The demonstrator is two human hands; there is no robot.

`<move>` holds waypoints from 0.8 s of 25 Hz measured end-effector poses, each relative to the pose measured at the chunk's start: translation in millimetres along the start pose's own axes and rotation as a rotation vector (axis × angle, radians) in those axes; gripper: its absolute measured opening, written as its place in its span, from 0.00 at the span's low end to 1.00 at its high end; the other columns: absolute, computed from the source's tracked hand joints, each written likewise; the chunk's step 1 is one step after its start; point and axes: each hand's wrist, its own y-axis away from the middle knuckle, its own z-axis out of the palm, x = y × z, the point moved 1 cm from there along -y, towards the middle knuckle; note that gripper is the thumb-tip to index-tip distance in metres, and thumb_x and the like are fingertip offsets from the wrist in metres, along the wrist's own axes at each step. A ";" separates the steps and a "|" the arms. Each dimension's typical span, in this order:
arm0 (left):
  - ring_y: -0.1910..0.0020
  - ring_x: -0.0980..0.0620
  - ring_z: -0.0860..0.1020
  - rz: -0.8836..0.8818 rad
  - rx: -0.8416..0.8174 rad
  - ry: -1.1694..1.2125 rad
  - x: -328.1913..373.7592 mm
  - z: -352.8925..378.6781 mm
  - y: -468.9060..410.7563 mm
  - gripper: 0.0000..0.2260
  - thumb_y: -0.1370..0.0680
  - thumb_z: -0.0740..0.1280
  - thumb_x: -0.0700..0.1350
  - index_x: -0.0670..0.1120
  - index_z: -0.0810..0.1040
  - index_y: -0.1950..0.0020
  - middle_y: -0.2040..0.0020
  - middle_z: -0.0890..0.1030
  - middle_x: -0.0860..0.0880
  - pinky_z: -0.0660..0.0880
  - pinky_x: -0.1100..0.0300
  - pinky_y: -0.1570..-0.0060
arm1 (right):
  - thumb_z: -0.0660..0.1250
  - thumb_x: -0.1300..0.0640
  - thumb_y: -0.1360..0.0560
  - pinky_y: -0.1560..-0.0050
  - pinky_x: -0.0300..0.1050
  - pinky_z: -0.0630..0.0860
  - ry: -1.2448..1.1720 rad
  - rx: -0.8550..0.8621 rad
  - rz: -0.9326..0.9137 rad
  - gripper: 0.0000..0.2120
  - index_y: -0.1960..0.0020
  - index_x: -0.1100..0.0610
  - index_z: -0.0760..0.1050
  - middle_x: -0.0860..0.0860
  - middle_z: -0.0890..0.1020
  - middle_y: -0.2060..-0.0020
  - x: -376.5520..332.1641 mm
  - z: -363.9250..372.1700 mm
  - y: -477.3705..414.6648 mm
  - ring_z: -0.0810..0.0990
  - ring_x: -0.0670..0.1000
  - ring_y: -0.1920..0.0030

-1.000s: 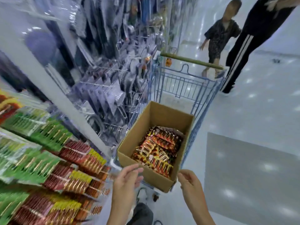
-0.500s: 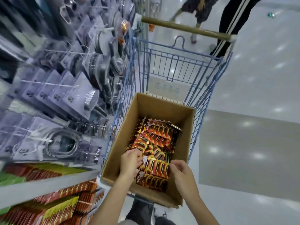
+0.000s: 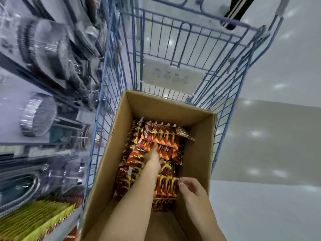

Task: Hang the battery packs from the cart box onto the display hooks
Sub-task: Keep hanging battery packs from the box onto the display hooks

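An open cardboard box (image 3: 196,145) stands in the blue wire cart (image 3: 173,42). Its bottom holds several red, orange and black battery packs (image 3: 165,136), lying flat in overlapping rows. My left hand (image 3: 153,156) reaches deep into the box, and its straight fingers rest on the packs near the middle of the pile. My right hand (image 3: 192,191) is at the near right of the box, where its fingertips pinch the right edge of a battery pack (image 3: 166,186). Display hooks with hung packs are blurred at the lower left.
On the left, blurred shelving carries foil trays (image 3: 37,113) and clear packaging. Yellow and green packs (image 3: 34,221) hang at the lower left. A person's dark trouser leg (image 3: 238,9) stands beyond the cart's far end. Pale shop floor lies to the right.
My view has tilted down over the box. My left hand has pushed further in across the packs, and my right hand has dropped inside the box to a pack's edge.
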 end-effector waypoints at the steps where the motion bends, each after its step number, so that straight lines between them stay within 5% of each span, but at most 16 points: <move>1: 0.30 0.38 0.76 0.015 0.006 0.003 0.9 3.8 -5.8 0.23 0.17 0.67 0.50 0.40 0.71 0.26 0.28 0.76 0.38 0.76 0.47 0.35 | 0.62 0.52 0.16 0.54 0.29 0.70 -0.005 0.001 0.009 0.05 0.44 0.47 0.77 0.41 0.80 0.48 0.3 0.5 -1.4 0.77 0.39 0.47; 4: 0.32 0.38 0.78 0.063 0.131 0.045 -4.1 5.0 -7.3 0.19 0.19 0.71 0.49 0.40 0.76 0.33 0.31 0.78 0.39 0.77 0.47 0.34 | 0.63 0.52 0.16 0.48 0.35 0.74 -0.048 0.009 0.040 0.05 0.44 0.46 0.77 0.42 0.81 0.48 -2.5 1.8 -4.4 0.78 0.42 0.46; 8: 0.30 0.39 0.76 0.197 0.152 -0.066 -17.4 -28.5 15.0 0.28 0.20 0.72 0.51 0.50 0.69 0.22 0.27 0.75 0.42 0.75 0.39 0.32 | 0.65 0.53 0.18 0.36 0.49 0.78 -0.191 0.013 0.049 0.05 0.43 0.48 0.78 0.46 0.82 0.46 -16.7 9.2 -20.3 0.81 0.47 0.42; 14: 0.46 0.43 0.85 0.322 0.074 -0.116 -29.1 -98.9 82.2 0.12 0.19 0.71 0.51 0.57 0.78 0.36 0.43 0.85 0.47 0.82 0.39 0.44 | 0.69 0.46 0.20 0.29 0.55 0.73 -0.866 -0.021 0.245 0.32 0.22 0.57 0.64 0.59 0.74 0.30 -70.5 13.4 -98.5 0.75 0.58 0.31; 20: 0.49 0.43 0.87 0.332 0.014 -0.135 -33.7 -116.6 109.9 0.11 0.20 0.73 0.50 0.57 0.81 0.38 0.48 0.88 0.48 0.82 0.36 0.45 | 0.72 0.56 0.22 0.39 0.52 0.82 -1.198 0.178 0.447 0.25 0.28 0.60 0.71 0.58 0.78 0.37 -91.5 32.9 -170.7 0.79 0.58 0.37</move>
